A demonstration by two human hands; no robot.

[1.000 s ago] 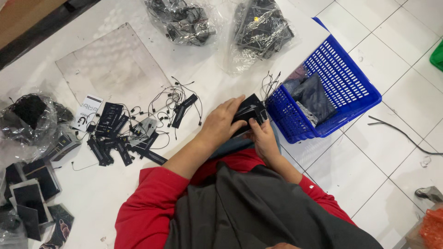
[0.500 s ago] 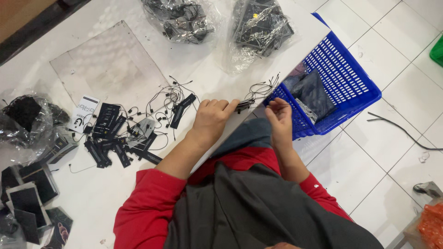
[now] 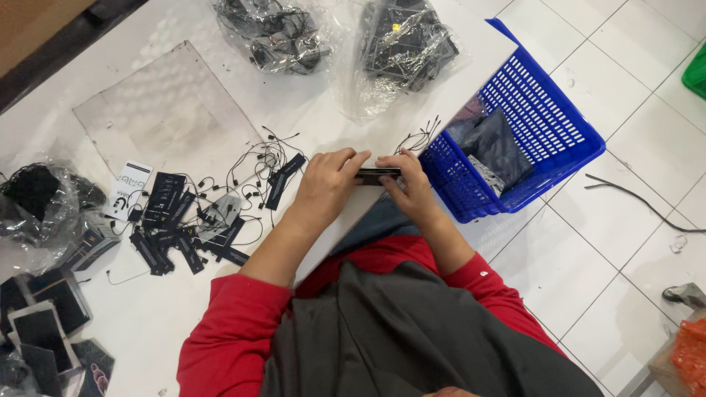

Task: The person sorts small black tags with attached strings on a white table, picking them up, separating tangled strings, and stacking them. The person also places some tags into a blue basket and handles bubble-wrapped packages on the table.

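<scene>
My left hand point(image 3: 327, 184) and my right hand point(image 3: 408, 180) meet at the white table's point(image 3: 147, 323) front edge and together grip a small flat black packet point(image 3: 377, 176), held edge-on between the fingertips. Left of my hands lies a loose pile of black earphone cables and small black packets point(image 3: 198, 213). A few thin black ties point(image 3: 419, 137) lie just beyond my right hand, beside the blue basket point(image 3: 548, 125).
The blue plastic basket holds dark packets at the table's right corner. Two clear bags of black parts point(image 3: 283, 33) point(image 3: 408, 44) lie at the far edge, another point(image 3: 37, 198) at the left. A clear plastic sheet point(image 3: 162, 110) lies flat. Black boxes point(image 3: 44, 316) sit near left.
My hands came apart from over the bundle near the basket, then closed together again further left on the flat black packet, now held edge-on.
</scene>
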